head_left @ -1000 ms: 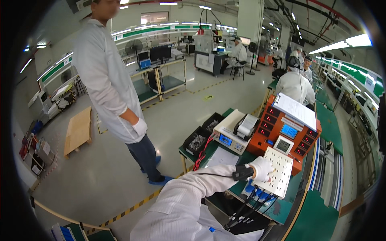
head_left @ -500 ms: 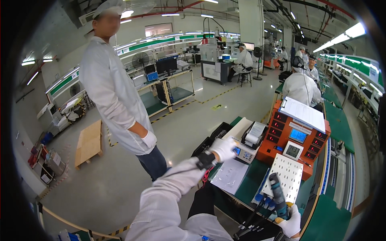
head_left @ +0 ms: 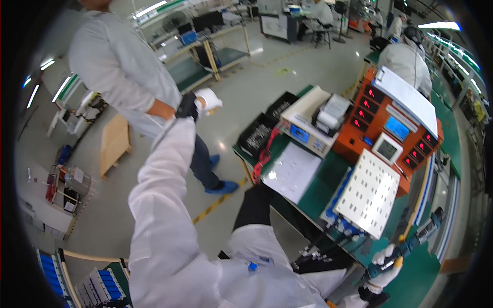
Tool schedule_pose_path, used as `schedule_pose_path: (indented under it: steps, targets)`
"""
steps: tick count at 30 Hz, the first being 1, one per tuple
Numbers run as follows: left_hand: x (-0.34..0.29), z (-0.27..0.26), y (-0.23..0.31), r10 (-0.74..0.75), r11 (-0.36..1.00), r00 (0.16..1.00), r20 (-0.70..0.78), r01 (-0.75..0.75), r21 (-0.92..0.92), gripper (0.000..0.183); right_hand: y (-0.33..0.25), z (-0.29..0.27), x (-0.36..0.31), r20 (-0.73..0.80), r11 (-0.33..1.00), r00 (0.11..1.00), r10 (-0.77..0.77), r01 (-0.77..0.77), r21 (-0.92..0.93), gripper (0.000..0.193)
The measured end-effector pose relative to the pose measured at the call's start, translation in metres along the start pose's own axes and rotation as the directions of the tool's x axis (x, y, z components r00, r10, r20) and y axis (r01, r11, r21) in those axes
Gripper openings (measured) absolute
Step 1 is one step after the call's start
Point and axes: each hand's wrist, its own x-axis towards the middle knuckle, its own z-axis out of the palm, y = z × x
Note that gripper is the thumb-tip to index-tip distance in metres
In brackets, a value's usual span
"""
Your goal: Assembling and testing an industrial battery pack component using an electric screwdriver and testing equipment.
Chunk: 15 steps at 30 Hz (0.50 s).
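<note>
My left hand (head_left: 207,100), in a white glove with a dark band at the wrist, is stretched out to the far left, in front of a standing co-worker's sleeve. Its fingers look loosely bent and apart, a little blurred, and I see nothing in them. At the lower right, my gloved right hand (head_left: 385,269) is wrapped round a teal and dark cordless screwdriver (head_left: 411,244). The tool points up and to the right, beside a white slotted plate (head_left: 371,192). That plate lies tilted over blue parts at the edge of the green bench.
An orange test box (head_left: 354,134) with red displays carries a clipboard (head_left: 408,95). Left of it are a meter (head_left: 308,141), a paper sheet (head_left: 292,172) and black bins (head_left: 257,136). A co-worker (head_left: 120,66) stands close on the left; a wooden pallet (head_left: 115,146) lies behind.
My left hand has swung left from beside the meter, out toward the co-worker. My right hand has carried the screwdriver right, away from the slotted plate. The view has tilted down.
</note>
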Motion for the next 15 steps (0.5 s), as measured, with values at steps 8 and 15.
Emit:
schedule_pose_path:
  steps: [8, 15]
  targets:
    - [0.008, 0.047, 0.053, 0.053, 0.998, 0.979, -0.195, -0.046, 0.037, 0.028, 0.003, -0.002, 0.012, -0.098, 0.991, 0.986, 0.132, -0.133, -0.005, 0.052]
    - [0.039, 0.152, 0.111, 0.124, 0.990, 0.992, 0.006, -0.124, 0.061, 0.029, -0.024, -0.002, -0.006, -0.271, 0.961, 0.949, 0.159, -0.086, 0.263, 0.047]
